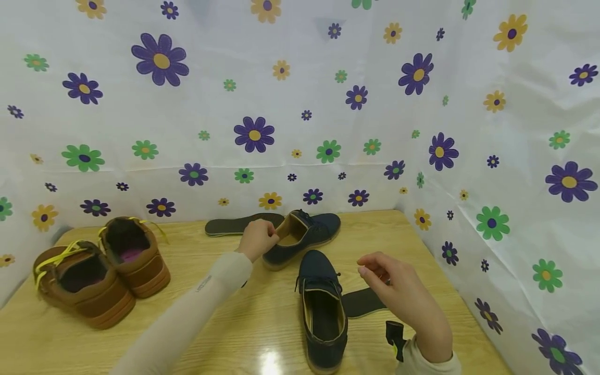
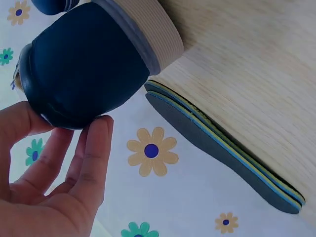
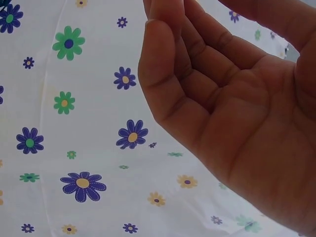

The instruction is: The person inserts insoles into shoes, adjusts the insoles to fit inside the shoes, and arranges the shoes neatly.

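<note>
A navy lace-up shoe [image 1: 311, 233] with a tan lining lies at the back, toe to the right. My left hand [image 1: 257, 238] pinches its heel rim; in the left wrist view the fingers [image 2: 96, 148] meet the heel's [image 2: 89, 69] top edge. A second navy shoe [image 1: 323, 304] stands in front, toe pointing away, a dark insole visible inside. My right hand [image 1: 398, 286] hovers to its right, fingers loosely curled, holding nothing. Dark insoles [image 1: 234, 225], stacked in the left wrist view, lie behind the left hand. Another dark insole [image 1: 363, 302] lies beside the front shoe.
Two brown shoes [image 1: 136, 255] with yellow laces stand on the left of the wooden table [image 1: 211, 333]. A white cloth [image 1: 300, 104] printed with flowers rises behind the table and along its right side.
</note>
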Demonstrator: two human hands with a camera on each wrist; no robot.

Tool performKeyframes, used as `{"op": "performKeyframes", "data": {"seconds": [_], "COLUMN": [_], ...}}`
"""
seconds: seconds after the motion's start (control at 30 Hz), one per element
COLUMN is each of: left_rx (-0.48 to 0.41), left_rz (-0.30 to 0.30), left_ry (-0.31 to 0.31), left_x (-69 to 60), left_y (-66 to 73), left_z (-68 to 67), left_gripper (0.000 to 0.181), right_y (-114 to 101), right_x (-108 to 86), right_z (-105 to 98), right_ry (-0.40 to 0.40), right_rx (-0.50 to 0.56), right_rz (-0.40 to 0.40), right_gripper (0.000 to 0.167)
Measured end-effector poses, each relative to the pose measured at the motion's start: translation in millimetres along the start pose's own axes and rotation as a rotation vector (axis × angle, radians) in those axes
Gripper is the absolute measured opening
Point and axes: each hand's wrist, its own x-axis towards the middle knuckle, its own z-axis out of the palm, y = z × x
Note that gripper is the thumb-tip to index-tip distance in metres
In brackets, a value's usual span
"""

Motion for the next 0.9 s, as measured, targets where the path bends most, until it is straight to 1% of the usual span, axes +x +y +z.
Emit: {"op": "performKeyframes", "data": {"seconds": [0.23, 0.5, 0.57, 0.63, 0.77, 0.83, 0.9], "left_rx": [0.030, 0.081, 0.099, 0.107, 0.100, 0.092, 0.085], "left_rz": [0.060, 0.099, 0.111, 0.110, 0.099, 0.106, 0.117], "left_ry": [0.039, 0.061, 0.067, 0.068, 0.068, 0.070, 0.058], "left_x": [-20.7, -53.5, -62.7, -72.9, -90.8, -99.0, -106.6], "left_y": [-7.1, -10.6, -10.0, -8.6, -3.7, -0.5, 2.2], "left_z": [-2.5, -8.4, -9.2, -9.9, -9.9, -9.9, -9.7], "left_gripper": [0.016, 0.022, 0.022, 0.021, 0.017, 0.013, 0.012], "right_y": [-1, -4, -4, -4, -3, -3, -2], "right_x": [0.4, 0.7, 0.7, 0.7, 0.9, 1.0, 1.1], "right_z": [2, 4, 4, 4, 5, 5, 5], "right_ry": [-0.009, -0.018, -0.020, -0.022, -0.026, -0.026, -0.028], "right_rx": [-0.005, -0.011, -0.011, -0.011, -0.016, -0.018, -0.018], "right_rz": [-0.005, 0.011, 0.012, 0.012, 0.009, 0.009, 0.010], "right_gripper": [0.017, 0.017, 0.017, 0.017, 0.017, 0.017, 0.017]}}
